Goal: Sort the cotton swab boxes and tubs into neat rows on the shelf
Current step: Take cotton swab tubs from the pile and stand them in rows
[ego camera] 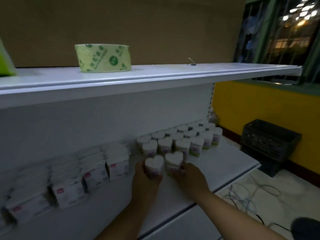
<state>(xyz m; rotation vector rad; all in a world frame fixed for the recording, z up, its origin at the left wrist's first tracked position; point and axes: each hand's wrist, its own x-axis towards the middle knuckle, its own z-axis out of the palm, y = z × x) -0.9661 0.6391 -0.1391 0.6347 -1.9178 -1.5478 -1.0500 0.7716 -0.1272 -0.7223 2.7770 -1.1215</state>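
A shop: white retail shelving (173, 74) stocked with rows of identical tubs (181, 141).

2 forearms fwd; L hand (144, 177) round L tub (154, 163), R hand (190, 177) round R tub (174, 158).

Only 1 view: a wide-angle head camera. It stands close in front of the lower shelf (230, 158) and above it, facing forward and down, turned a little toward its right end. It is near enough that the left hand (147, 177) and right hand (190, 177) each grip a tub (174, 160) on it. The upper shelf (155, 78) above it shows its top. The floor (277, 196) lies right of it.
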